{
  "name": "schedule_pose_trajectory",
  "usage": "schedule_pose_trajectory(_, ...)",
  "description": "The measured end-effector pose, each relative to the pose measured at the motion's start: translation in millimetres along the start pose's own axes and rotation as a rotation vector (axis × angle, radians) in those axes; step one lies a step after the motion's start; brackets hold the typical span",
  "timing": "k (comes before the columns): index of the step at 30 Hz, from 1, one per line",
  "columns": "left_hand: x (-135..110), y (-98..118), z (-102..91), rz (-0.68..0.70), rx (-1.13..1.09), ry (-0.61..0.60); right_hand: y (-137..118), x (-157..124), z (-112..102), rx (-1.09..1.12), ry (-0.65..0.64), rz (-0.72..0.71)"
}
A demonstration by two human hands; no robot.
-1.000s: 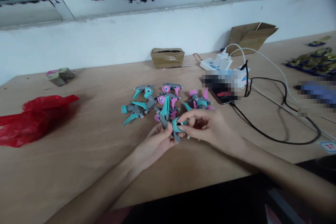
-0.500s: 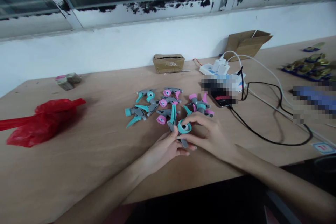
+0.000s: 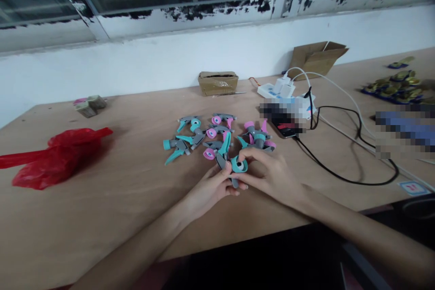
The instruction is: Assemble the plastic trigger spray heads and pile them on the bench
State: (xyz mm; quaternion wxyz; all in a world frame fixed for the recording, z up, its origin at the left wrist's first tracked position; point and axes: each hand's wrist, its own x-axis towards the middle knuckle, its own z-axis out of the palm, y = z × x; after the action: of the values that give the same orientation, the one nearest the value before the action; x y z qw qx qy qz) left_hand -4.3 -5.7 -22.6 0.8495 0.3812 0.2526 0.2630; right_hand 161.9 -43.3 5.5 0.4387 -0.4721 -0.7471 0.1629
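Note:
Both of my hands hold one grey and teal spray-trigger head [image 3: 228, 158] just above the wooden table [image 3: 118, 199]. My left hand [image 3: 207, 188] grips its grey body from below, fingers closed. My right hand [image 3: 272, 174] pinches the teal screw collar [image 3: 239, 164] between thumb and fingers. Right behind them lies a small pile of like trigger heads, teal ones [image 3: 181, 138] on the left and pink ones [image 3: 256, 133] on the right.
A crumpled red plastic bag [image 3: 56, 156] lies at the left. A small cardboard box [image 3: 218, 83] and an open carton [image 3: 317, 58] stand by the white wall. A power strip [image 3: 278, 89] with white and black cables [image 3: 340, 176] sprawls right. Gold-and-blue parts [image 3: 396, 88] lie far right.
The hands keep hold of the same trigger head and have turned it slightly; the right fingers shifted round the teal collar. The view has drifted a little; the pile is unmoved.

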Motion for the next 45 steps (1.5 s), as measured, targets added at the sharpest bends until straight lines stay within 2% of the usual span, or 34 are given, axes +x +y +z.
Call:
schedule_pose_trajectory(3, 0, 0, -0.7, 0.003, 0.046, 0.0, 2, -2, -2, -0.028, -0.058, -0.016)
schedule_pose_trajectory(6, 0, -1, 2.3, -0.018, 0.19, -0.039, 2, -5, -11, -0.058, -0.069, -0.042)
schedule_pose_trajectory(8, -1, -1, 5.0, -0.047, 0.309, -0.085, 2, -4, -23, -0.083, -0.039, -0.039)
schedule_pose_trajectory(11, -5, -1, 7.0, -0.051, 0.484, -0.1, 10, 4, -44, -0.178, 0.068, 0.056)
schedule_pose_trajectory(14, -10, 2, 4.3, 0.026, 0.672, -0.008, 32, 17, -61, -0.348, 0.101, 0.13)
schedule_pose_trajectory(16, -15, 6, -0.1, 0.096, 0.76, 0.074, 49, 26, -68, -0.478, 0.079, 0.128)
schedule_pose_trajectory(19, -22, 13, -9.5, 0.192, 0.863, 0.185, 66, 36, -69, -0.733, -0.096, 0.056)
schedule_pose_trajectory(22, -27, 21, -18.7, 0.336, 1.053, 0.367, 67, 40, -63, -0.835, -0.263, -0.06)
schedule_pose_trajectory(25, -27, 28, -23.4, 0.479, 1.267, 0.584, 62, 41, -56, -0.86, -0.338, -0.121)
schedule_pose_trajectory(28, -19, 31, -22.7, 0.506, 1.426, 0.691, 59, 41, -54, -0.857, -0.34, -0.109)
schedule_pose_trajectory(33, -2, 28, -20.0, 0.453, 1.572, 0.678, 52, 35, -62, -0.841, -0.373, -0.084)
schedule_pose_trajectory(36, 2, 29, -19.8, 0.454, 1.626, 0.67, 41, 28, -66, -0.814, -0.298, -0.097)
schedule_pose_trajectory(40, -11, 36, -14.0, 0.518, 1.712, 0.695, 24, 19, -60, -0.636, -0.183, -0.175)
schedule_pose_trajectory(45, -37, 42, 10.6, 0.554, 1.718, 0.742, 10, 14, -36, -0.42, -0.173, -0.308)
